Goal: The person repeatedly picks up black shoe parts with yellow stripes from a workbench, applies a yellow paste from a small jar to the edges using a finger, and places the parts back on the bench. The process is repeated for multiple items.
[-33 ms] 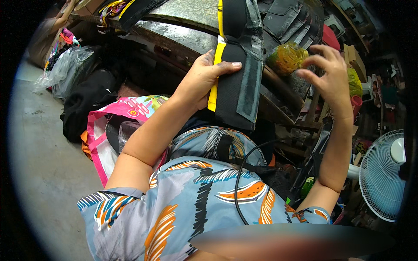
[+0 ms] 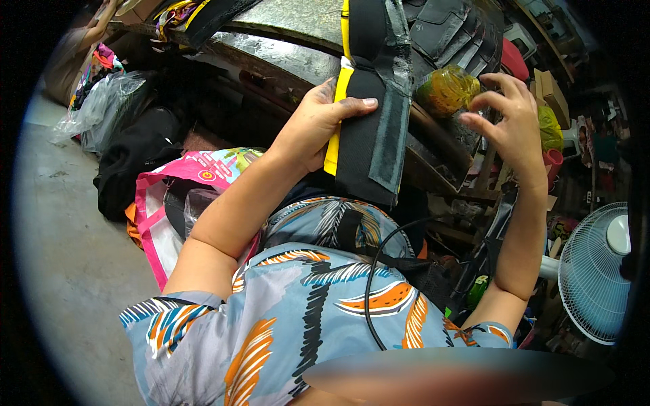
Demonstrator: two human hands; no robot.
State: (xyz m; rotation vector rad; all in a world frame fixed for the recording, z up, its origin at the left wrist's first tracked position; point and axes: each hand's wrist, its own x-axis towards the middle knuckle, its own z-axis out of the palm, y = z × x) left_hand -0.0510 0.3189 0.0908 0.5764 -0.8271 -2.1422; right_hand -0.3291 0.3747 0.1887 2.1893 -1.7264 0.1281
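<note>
My left hand (image 2: 317,122) grips a long black fabric piece with yellow edging (image 2: 362,145), its thumb lying on top near the yellow edge. A dark grey strip runs along the fabric's right side. The piece hangs past the edge of the worktable (image 2: 288,64), its lower end above my lap and its upper part running out at the top. To the right, my right hand (image 2: 508,115) is raised with fingers bent and apart, and no thing shows in it. Close by its fingertips stands a clear jar with yellow contents (image 2: 447,91).
Black folded pieces (image 2: 447,30) lie on the table's far right. A pink-edged bag (image 2: 152,230), dark cloth (image 2: 139,162) and a clear plastic bag (image 2: 115,108) sit on the floor at left. A fan (image 2: 596,271) stands at right. A black cable (image 2: 371,291) crosses my front.
The black fabric piece and my left thumb have shifted very slightly right. My right hand's fingers have moved a little.
</note>
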